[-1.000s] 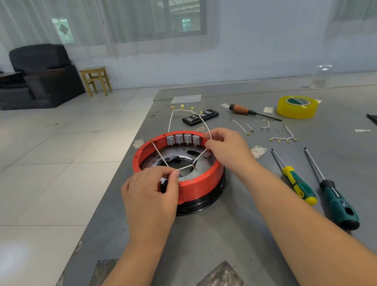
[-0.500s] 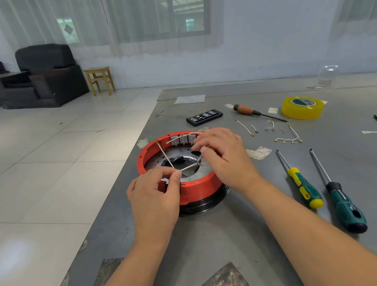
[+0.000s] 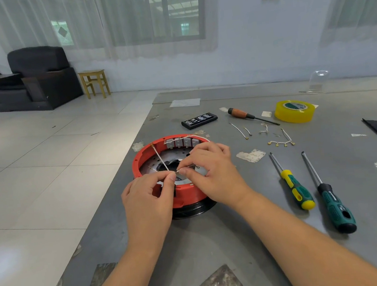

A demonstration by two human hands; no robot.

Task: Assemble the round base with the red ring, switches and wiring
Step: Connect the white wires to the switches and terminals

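Note:
A red ring (image 3: 141, 157) sits on a black round base (image 3: 192, 209) near the table's left edge. Several grey switches (image 3: 179, 142) line the ring's far inner wall. A white wire harness (image 3: 161, 160) with gold terminals runs across the ring's inside. My left hand (image 3: 148, 202) pinches one wire end over the ring's near rim. My right hand (image 3: 211, 170) pinches the wire right beside it, fingertips almost touching the left ones. The right hand hides the ring's right side.
Two green-handled screwdrivers (image 3: 296, 189) (image 3: 334, 207) lie to the right. Loose wires with terminals (image 3: 280, 143), a wooden-handled screwdriver (image 3: 247, 115), a black bit case (image 3: 199, 120) and a yellow tape roll (image 3: 295, 110) lie further back. The table's left edge (image 3: 110, 201) drops to a tiled floor.
The wire loop that stood up behind the ring now lies down inside it. My right hand moved from the ring's far right rim to meet my left hand.

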